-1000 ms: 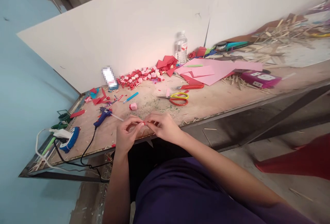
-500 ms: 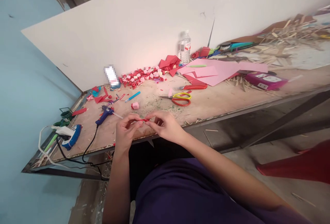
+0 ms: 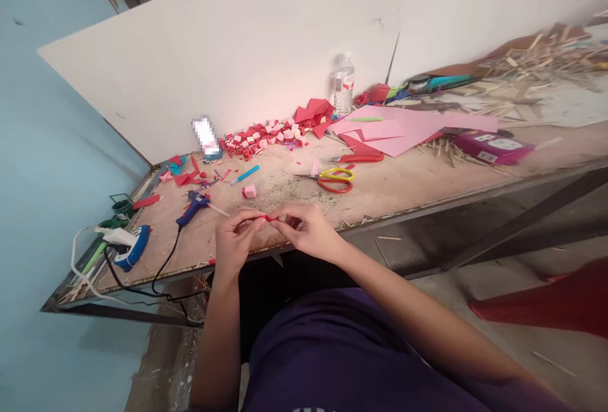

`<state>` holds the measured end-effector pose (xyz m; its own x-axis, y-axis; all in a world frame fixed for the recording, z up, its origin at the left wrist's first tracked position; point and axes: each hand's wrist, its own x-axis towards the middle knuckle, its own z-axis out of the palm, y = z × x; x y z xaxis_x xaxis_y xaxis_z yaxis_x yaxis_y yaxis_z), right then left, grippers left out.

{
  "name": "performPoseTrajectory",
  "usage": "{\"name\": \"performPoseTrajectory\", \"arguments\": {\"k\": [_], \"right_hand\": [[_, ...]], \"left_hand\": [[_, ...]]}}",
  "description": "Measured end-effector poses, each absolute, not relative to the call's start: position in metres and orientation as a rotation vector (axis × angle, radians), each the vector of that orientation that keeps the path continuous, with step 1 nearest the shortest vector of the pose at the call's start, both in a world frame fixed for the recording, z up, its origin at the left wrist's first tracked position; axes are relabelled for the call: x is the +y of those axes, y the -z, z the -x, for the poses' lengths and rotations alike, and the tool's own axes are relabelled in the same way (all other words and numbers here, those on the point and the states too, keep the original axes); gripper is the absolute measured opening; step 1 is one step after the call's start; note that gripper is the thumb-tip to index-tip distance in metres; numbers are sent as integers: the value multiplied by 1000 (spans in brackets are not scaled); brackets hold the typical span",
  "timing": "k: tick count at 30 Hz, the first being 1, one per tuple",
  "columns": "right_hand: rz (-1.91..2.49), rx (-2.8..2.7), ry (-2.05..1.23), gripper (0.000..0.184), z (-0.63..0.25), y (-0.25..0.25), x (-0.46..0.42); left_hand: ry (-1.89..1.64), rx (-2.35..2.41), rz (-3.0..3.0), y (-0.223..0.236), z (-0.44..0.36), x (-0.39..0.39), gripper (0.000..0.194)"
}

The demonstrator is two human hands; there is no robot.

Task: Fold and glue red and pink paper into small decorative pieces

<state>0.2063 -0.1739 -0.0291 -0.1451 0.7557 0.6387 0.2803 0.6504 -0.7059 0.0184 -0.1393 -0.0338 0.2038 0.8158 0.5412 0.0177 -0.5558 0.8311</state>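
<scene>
Between my fingertips is a small strip of red paper (image 3: 268,218), mostly covered by the fingers. My left hand (image 3: 235,235) pinches its left end, and my right hand (image 3: 304,228) pinches the right end. Both hands are closed on it just over the table's front edge. A small pink and red paper cube (image 3: 249,192) sits on the table beyond my left hand. To the left of that hand lies a blue glue gun (image 3: 194,208) with its glue stick pointing toward the fingers. Scissors (image 3: 335,180) with yellow and red handles rest beyond my right hand.
A heap of small red and pink paper cubes (image 3: 261,138) lies along the white board, with a phone (image 3: 206,138) at its left and a bottle (image 3: 344,86) at its right. A red cutter (image 3: 358,158), pink paper sheets (image 3: 408,126) and a power strip (image 3: 133,249) with cables are on the table.
The fingertips of both hands have drawn slightly closer together around the red paper strip. The view has shifted a little; the things on the table stay in place.
</scene>
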Motion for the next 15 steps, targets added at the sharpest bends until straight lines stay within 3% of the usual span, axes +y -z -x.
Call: {"name": "performPoseTrajectory", "arguments": {"k": [15], "right_hand": [[823,-1717,-652,12,-208,30,-174]], "left_hand": [[-1485,748,-1717,36,-18,-138,8]]}}
